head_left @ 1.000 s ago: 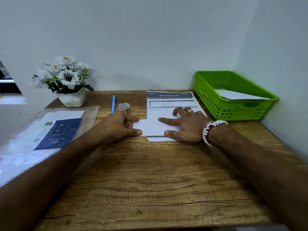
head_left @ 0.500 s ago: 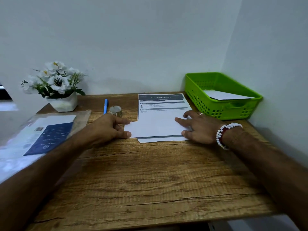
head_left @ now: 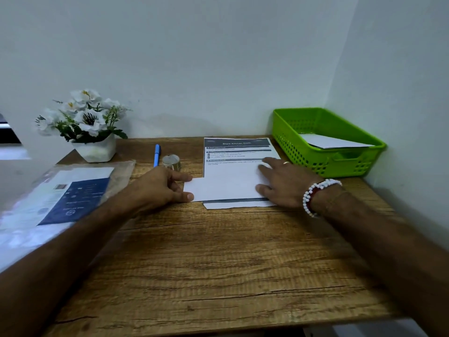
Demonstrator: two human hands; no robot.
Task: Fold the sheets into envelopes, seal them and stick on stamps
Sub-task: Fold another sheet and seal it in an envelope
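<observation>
1. Head view, nearest: brown wood-grain table, with two bare forearms reaching in from the lower corners.
2. Left hand: fingers curled, thumb and forefinger holding the left edge of a white folded paper sheet.
3. Right hand: fingers straight and spread, pressing flat on the right end of that sheet. White-and-red beaded bracelet on the wrist, thin ring on one finger.
4. The folded sheet lies mid-table on a printed white page with dark grey header bars. Its left end overhangs that page onto the table.
5. Left side: clear plastic sleeve containing a blue-and-white leaflet.
6. Behind the left hand: blue pen and, just beside it, a small silvery round object, kind unclear.
7. Far left, against the wall: white pot of white artificial flowers.
8. Far right corner: bright green perforated plastic basket holding a piece of white paper.
</observation>
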